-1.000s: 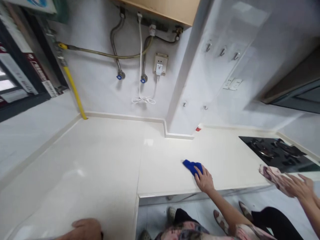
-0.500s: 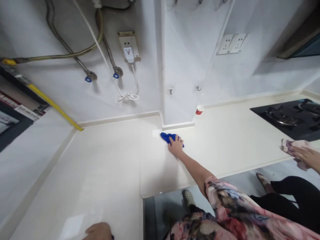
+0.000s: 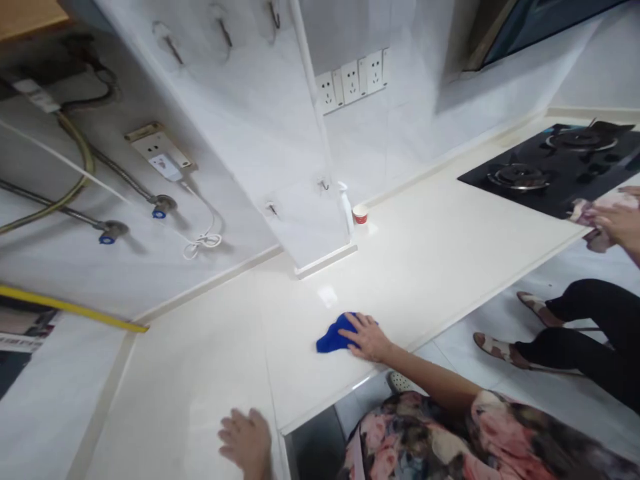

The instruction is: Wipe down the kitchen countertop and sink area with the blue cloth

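A blue cloth lies bunched on the cream countertop. My right hand holds it pressed against the surface, with the fingers over its right part. Some of the cloth under the palm is hidden. Near the lower edge of the view, my left hand rests at the counter with its fingers apart and nothing in it.
Another person's hand holds a pinkish cloth by the counter edge, below the black gas hob. A white spray bottle and a red-and-white cup stand beside the wall pillar. A yellow pipe runs along the left wall.
My right hand has drawn the blue cloth away from the pillar base toward the front edge. More of my left hand shows, fingers spread. The view has turned right, bringing the spray bottle into sight.
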Motion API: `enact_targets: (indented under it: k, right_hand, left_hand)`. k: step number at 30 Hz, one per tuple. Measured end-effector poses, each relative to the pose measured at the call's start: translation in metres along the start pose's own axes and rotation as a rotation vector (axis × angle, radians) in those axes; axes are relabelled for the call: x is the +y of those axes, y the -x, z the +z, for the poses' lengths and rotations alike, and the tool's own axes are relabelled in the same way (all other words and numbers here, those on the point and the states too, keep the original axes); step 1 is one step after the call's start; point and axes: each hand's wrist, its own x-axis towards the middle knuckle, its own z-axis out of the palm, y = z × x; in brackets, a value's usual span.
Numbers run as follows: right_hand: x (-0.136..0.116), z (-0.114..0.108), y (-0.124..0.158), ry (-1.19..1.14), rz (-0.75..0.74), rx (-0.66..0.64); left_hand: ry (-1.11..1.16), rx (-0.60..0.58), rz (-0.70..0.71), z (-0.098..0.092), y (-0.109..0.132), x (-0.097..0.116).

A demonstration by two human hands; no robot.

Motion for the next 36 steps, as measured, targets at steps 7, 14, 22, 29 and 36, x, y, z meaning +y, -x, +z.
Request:
enact_targets:
  k: [7,14,22,29,36]
  right_hand:
    - [0.098,-0.025,0.016,-0.062,0.410,0.260]
    - [0.148,-0.048,-0.007,-0.870,0.806,0.644]
    - [0.173,-0.099,-0.100,-1.055,0.799,0.713]
    - [0.179,-0.112,-0.208,-0.528,0.781,0.219]
    - [0.221,-0.130,-0.244,-0.408,0.654,-0.032]
  left_hand:
    - [0.085,-0.272,0.298,0.028,-0.002,0.164]
    - [0.026,-0.094,0.399,0.027,0.010,0.180]
    - [0.015,-0.146,0.349,0.025,0.004,0.178]
    - [0.021,-0.189,0.291,0.028,0.000,0.170]
    - [0.015,-0.229,0.249,0.024,-0.003,0.173]
